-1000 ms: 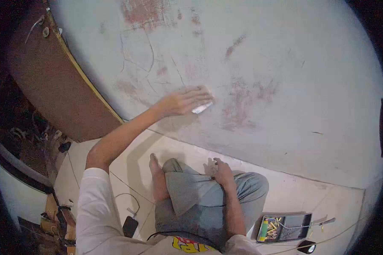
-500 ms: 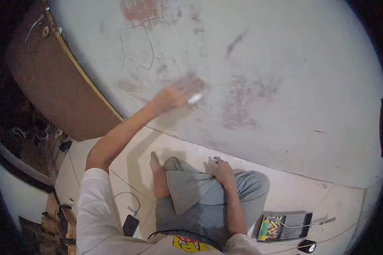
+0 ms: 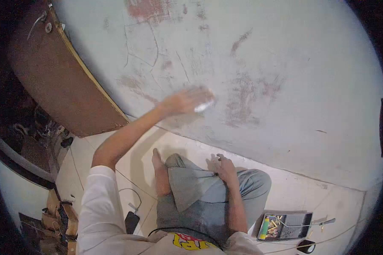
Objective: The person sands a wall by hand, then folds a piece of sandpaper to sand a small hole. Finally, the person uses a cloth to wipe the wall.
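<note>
Fingers (image 3: 198, 94) of your left hand (image 3: 185, 101) lie pressed together and flat, pinning a small pale pad (image 3: 204, 106) (likely folded sandpaper, though motion blur keeps the material uncertain) against the grey wall (image 3: 285, 63). The pad sits just left of the reddish scuffed patch (image 3: 242, 102) and below the network of cracks (image 3: 153, 46).

Compared with 0.5 s ago, the left hand has dropped slightly and shifted right, returning near its position of 1 s ago; the blur suggests a back-and-forth rubbing stroke over 1 area, so the abrasion of this patch reads as under way rather than finished.

Your right hand (image 3: 224, 166) has stayed on the grey trousers (image 3: 191, 191) at the knee, fingers loosely spread and holding nothing.

On the tiled floor (image 3: 293, 195) to your right, a small tray of bits (image 3: 285, 226) lies well apart from both hands. A brown door (image 3: 59, 76) stands at left.
</note>
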Demonstrator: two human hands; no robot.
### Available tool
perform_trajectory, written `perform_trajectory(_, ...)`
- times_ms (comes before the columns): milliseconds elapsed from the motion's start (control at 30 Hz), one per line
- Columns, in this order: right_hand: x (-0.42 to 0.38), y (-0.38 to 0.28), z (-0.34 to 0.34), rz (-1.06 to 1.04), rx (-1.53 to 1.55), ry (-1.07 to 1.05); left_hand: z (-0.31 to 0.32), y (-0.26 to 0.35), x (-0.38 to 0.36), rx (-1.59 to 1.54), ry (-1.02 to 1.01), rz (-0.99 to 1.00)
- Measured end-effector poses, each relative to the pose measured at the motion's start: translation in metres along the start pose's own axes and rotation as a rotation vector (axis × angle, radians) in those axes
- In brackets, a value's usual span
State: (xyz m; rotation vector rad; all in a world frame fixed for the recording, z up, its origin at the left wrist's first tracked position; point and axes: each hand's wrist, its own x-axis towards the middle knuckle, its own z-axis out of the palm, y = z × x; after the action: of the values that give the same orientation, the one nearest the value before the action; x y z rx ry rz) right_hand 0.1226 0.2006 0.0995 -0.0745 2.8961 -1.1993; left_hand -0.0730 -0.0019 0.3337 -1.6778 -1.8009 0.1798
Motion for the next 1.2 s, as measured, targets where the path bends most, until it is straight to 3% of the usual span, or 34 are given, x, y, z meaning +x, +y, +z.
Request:
perform_trajectory(33, -0.001, -0.004, -0.003, 0.005, 0.004, -0.006, -0.013, -0.014, 0.005, 0.091, 0.043, 0.003)
perform_trajectory(167, -0.001, -0.015, -0.005, 0.001, 0.025, 0.006, -0.078, -0.055, 0.047, 0.351, 0.45, -0.485)
perform_trajectory(267, -0.002, -0.011, -0.006, -0.025, 0.016, 0.066, -0.049, -0.026, 0.048, 0.135, 0.499, -0.552)
perform_trajectory(333, -0.004, -0.016, -0.008, -0.022, 0.015, 0.083, -0.004, 0.005, 0.019, -0.034, 0.278, -0.333)
perform_trajectory(400, -0.005, -0.02, -0.01, 0.022, 0.049, 0.053, 0.015, 0.037, -0.001, 0.066, 0.009, -0.163)
perform_trajectory(500, -0.004, -0.012, -0.005, 0.009, -0.005, 0.054, 0.008, 0.01, -0.005, -0.003, -0.022, -0.056)
perform_trajectory(567, 0.0, -0.006, -0.002, 0.011, 0.024, 0.047, -0.032, -0.015, 0.018, 0.067, 0.062, -0.324)
perform_trajectory(633, 0.001, -0.007, 0.002, 0.012, 0.063, 0.037, -0.075, -0.043, 0.042, 0.251, 0.363, -0.517)
perform_trajectory(733, 0.001, -0.007, -0.003, -0.027, 0.008, 0.031, -0.067, -0.05, 0.059, 0.301, 0.533, -0.593)
perform_trajectory(800, -0.001, -0.009, -0.005, -0.023, -0.001, 0.015, -0.033, -0.005, 0.053, 0.063, 0.499, -0.562)
perform_trajectory(867, -0.002, -0.01, -0.007, -0.015, 0.017, 0.02, 0.009, 0.026, 0.025, 0.103, 0.245, -0.324)
perform_trajectory(967, -0.003, -0.013, -0.008, 0.0, 0.01, 0.034, 0.006, 0.034, 0.021, -0.009, 0.123, -0.388)
perform_trajectory(1033, -0.003, -0.012, -0.007, 0.022, 0.0, 0.041, -0.009, 0.013, 0.033, 0.093, 0.284, -0.451)
perform_trajectory(1100, -0.001, -0.01, -0.004, 0.009, 0.012, 0.006, -0.044, -0.015, 0.063, 0.045, 0.409, -0.74)
perform_trajectory(1200, 0.004, -0.007, -0.002, 0.014, 0.024, -0.015, -0.074, -0.034, 0.089, 0.184, 0.467, -0.748)
